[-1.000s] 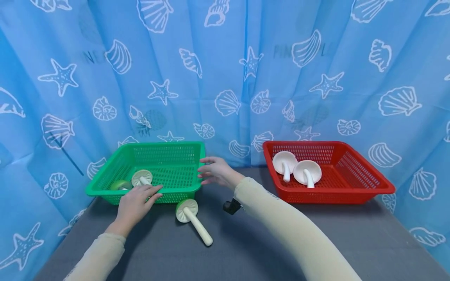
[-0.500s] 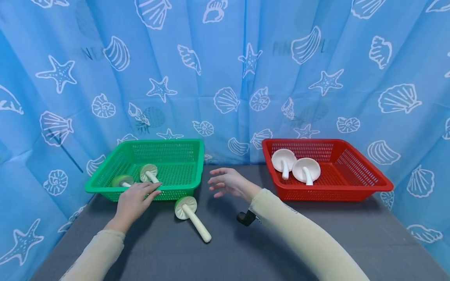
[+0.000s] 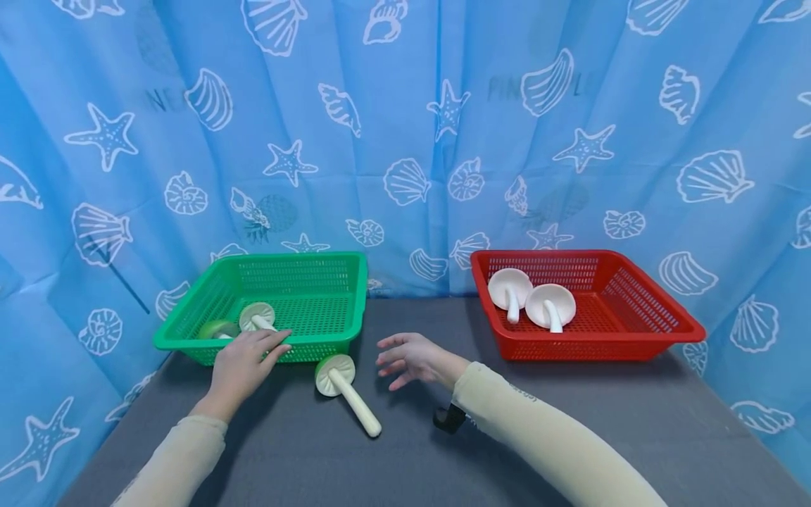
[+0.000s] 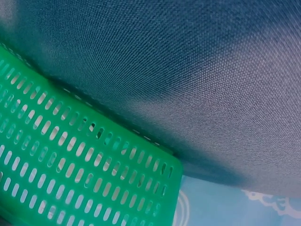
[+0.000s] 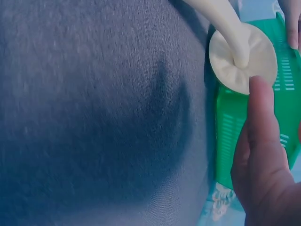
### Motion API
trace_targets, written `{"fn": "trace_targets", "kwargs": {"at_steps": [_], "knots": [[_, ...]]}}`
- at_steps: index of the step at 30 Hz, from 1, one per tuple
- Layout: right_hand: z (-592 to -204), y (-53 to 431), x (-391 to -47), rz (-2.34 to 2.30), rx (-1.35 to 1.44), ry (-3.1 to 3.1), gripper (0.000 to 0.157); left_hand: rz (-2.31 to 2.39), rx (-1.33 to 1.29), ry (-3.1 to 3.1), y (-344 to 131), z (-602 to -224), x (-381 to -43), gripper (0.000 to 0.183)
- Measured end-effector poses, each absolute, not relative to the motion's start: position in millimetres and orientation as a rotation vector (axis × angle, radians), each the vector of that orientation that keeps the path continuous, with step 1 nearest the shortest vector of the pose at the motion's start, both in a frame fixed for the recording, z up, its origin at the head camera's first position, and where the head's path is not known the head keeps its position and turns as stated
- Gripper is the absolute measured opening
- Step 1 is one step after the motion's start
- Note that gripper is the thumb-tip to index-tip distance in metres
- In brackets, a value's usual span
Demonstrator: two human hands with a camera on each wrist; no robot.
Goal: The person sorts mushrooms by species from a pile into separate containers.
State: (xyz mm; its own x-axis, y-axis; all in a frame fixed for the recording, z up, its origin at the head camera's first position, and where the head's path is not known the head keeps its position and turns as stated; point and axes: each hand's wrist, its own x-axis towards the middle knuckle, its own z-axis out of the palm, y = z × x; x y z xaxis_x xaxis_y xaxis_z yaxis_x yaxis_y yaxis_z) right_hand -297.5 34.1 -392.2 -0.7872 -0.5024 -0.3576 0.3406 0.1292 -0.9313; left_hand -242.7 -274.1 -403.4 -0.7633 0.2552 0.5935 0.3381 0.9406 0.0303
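Observation:
My left hand [image 3: 243, 362] lies at the front rim of the green basket [image 3: 326, 345], fingers over the rim, fingertips partly hidden. Just behind it in the basket are a toy mushroom with a pale underside [image 3: 257, 315] and a green-capped one [image 3: 217, 329]. In front of the basket a green-capped toy mushroom [image 3: 359, 408] lies on the cloth, its white stem towards me. My right hand [image 3: 415, 360] hovers to the right of that mushroom with fingers spread and holds nothing. In the right wrist view, the thumb [image 5: 263, 113] appears below the mushroom's cap [image 5: 258, 61].
To the right stands a red basket [image 3: 595, 350] with two white toy mushrooms [image 3: 510, 285] [image 3: 550, 306] at its left end. A blue shell-patterned curtain [image 3: 405, 141] hangs behind both baskets. Dark grey cloth [image 3: 304, 465] covers the table.
My right hand has left the green basket's right side, moving right and then down towards me. The mushrooms in that basket have rocked slightly. My left hand stays at the rim.

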Motion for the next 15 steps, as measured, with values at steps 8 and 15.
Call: {"fn": "trace_targets", "kwargs": {"at_steps": [8, 15], "knots": [[-398.3, 29.7, -292.4, -1.71, -0.175, 1.79, 0.043, -0.182, -0.446, -2.439, -273.3, -402.9, -244.4, 0.039], [-405.4, 19.1, -285.1, -1.697, -0.18, 1.742, 0.045, -0.171, -0.405, -2.49, -273.6, -404.0, -242.1, 0.039]]}}
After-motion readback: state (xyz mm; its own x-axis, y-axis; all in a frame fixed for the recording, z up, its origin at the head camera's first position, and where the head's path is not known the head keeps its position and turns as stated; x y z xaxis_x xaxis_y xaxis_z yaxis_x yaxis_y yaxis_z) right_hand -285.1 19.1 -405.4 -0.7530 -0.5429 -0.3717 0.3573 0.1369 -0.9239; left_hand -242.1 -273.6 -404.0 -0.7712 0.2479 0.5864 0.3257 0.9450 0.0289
